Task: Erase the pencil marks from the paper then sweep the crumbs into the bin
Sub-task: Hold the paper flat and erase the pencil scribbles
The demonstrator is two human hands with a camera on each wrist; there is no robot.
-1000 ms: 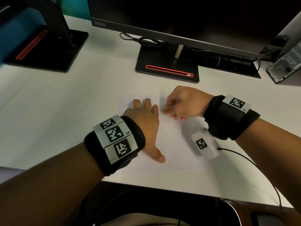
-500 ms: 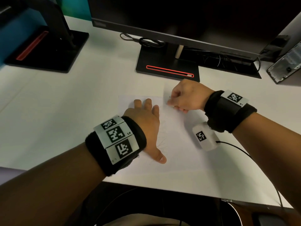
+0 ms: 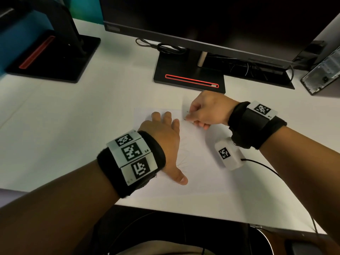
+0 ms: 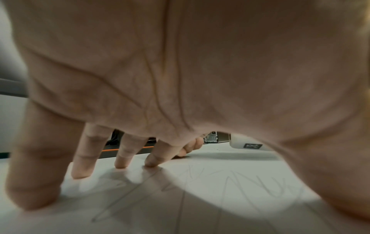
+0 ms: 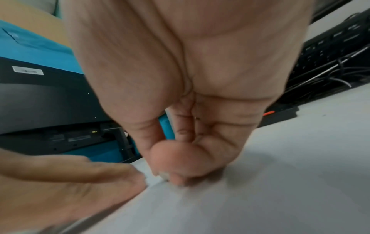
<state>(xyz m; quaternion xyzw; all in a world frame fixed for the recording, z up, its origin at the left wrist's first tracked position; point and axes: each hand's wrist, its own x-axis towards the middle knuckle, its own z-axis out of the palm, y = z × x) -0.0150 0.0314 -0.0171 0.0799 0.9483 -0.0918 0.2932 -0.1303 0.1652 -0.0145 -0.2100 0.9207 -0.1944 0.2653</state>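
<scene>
A white sheet of paper lies on the desk with faint pencil marks, seen as zigzag lines in the left wrist view. My left hand lies flat on the sheet, its straight fingers pressing down. My right hand is at the sheet's far edge, just right of the left fingertips, with fingers curled. Its thumb and fingers pinch a small pale eraser against the paper. Most of the eraser is hidden inside the grip.
A black monitor stand with a red slot sits just beyond the right hand. A second stand is at the far left, cables behind, and a small computer at the far right. A curved rim shows below the desk's front edge.
My right hand has moved away from me along the paper towards its far edge, still pinching. The left hand has stayed flat in place.
</scene>
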